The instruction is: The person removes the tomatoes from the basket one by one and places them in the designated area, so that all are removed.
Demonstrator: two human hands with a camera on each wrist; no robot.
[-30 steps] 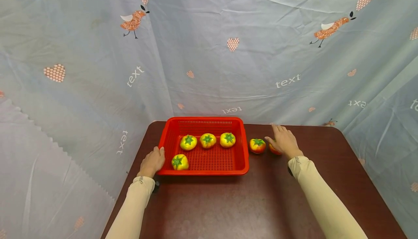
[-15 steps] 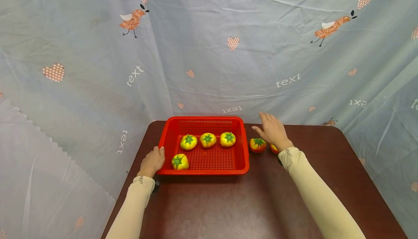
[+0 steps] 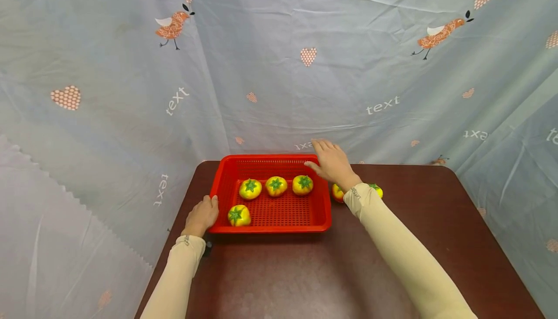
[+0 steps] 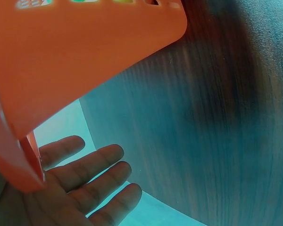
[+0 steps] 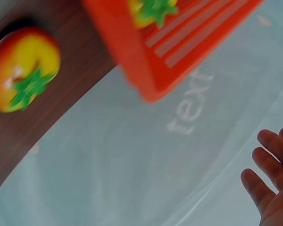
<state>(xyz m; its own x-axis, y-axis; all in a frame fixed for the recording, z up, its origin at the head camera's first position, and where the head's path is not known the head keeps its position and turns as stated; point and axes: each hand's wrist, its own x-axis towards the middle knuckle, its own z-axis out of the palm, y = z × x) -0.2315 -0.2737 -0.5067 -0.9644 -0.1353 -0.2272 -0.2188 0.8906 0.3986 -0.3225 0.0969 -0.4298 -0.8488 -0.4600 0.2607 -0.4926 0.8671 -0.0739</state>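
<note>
My left hand (image 3: 202, 216) rests at the left rim of a red plastic basket (image 3: 270, 230). In the left wrist view, the basket rim (image 4: 16, 165) lies in the crook of the hand, and the fingers (image 4: 96, 165) stretch loosely under it. My right hand (image 3: 333, 165) hovers around the basket's back right corner and holds nothing; its fingers (image 5: 259, 188) are extended and spread. Several yellow-red tomatoes with green star-shaped tops, such as this tomato (image 3: 239, 216), lie inside the basket. Right of it, a redder tomato (image 3: 337, 192) and another tomato (image 3: 376, 190) are partly hidden by the right arm.
Everything stands on a dark brown table (image 3: 279, 270). A pale blue printed curtain (image 3: 270, 82) hangs close behind the table and along both sides.
My right hand has moved left, from above the tomatoes on the table to the basket's back right corner. The left hand stays at the rim, and the tomatoes keep their places.
</note>
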